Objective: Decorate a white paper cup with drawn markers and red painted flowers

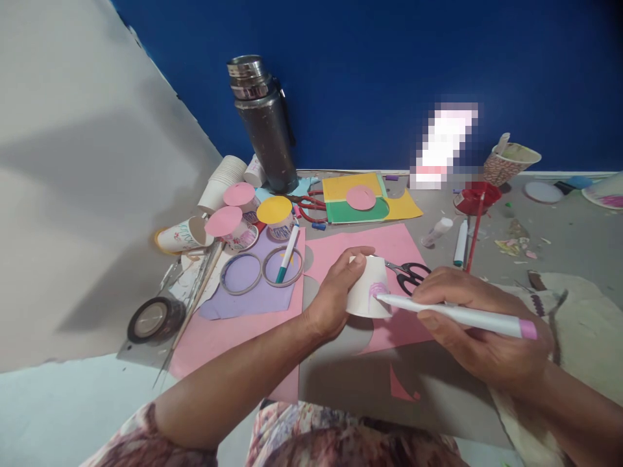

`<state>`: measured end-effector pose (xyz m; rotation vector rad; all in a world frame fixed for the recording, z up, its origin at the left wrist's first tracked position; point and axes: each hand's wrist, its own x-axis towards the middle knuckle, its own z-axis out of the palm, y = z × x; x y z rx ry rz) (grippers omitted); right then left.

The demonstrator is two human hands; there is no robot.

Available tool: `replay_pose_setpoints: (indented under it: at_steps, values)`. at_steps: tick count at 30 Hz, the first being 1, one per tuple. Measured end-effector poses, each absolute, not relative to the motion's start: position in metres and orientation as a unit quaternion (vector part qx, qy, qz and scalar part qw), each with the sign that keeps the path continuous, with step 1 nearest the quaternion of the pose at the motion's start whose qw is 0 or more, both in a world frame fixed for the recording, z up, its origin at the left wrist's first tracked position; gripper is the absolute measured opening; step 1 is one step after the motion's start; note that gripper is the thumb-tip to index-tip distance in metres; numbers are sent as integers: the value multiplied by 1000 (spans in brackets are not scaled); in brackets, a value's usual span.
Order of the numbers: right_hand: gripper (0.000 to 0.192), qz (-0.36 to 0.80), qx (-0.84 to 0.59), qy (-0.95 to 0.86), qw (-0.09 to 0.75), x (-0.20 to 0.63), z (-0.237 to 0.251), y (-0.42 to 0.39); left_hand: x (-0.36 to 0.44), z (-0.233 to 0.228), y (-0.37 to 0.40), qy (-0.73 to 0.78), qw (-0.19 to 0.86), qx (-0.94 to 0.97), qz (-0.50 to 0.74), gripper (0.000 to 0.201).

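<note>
My left hand [333,295] is wrapped around a white paper cup [361,285], which is held upside down above the pink paper. Between the fingers of my right hand [487,331] is a white felt-tip pen [462,315] with a pink end. Its tip touches the cup's side, where a pink scribbled mark [378,289] shows. Just behind the cup lie black-handled scissors [411,275], partly hidden by the cup and my right hand. Sheets of pink paper [389,243] with cut-out curves lie beneath.
Decorated cups with pink and yellow paper discs [274,209] stand at left, near stacked cups [221,185] and a tall thermos [265,130]. Tape rings [241,291] lie on purple paper [253,305]. A red pot [477,198] with a brush and a cloth [579,311] are at right.
</note>
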<state>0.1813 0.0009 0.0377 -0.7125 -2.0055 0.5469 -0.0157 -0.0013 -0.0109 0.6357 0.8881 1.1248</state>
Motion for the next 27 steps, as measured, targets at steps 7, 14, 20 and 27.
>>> replay_pose_setpoints:
  at_steps: [7,14,20,27]
  values:
    - [9,228,-298,-807,455,183,37,1,-15,-10,-1,404,709,284,504,54]
    - [12,265,-295,-808,436,186,38,-1,-16,-9,0,381,729,265,503,53]
    - [11,226,-317,-799,459,188,36,0,-17,-8,-1,374,733,262,504,52]
    - [13,229,-332,-788,465,190,36,-1,-16,-8,0,364,738,249,510,54]
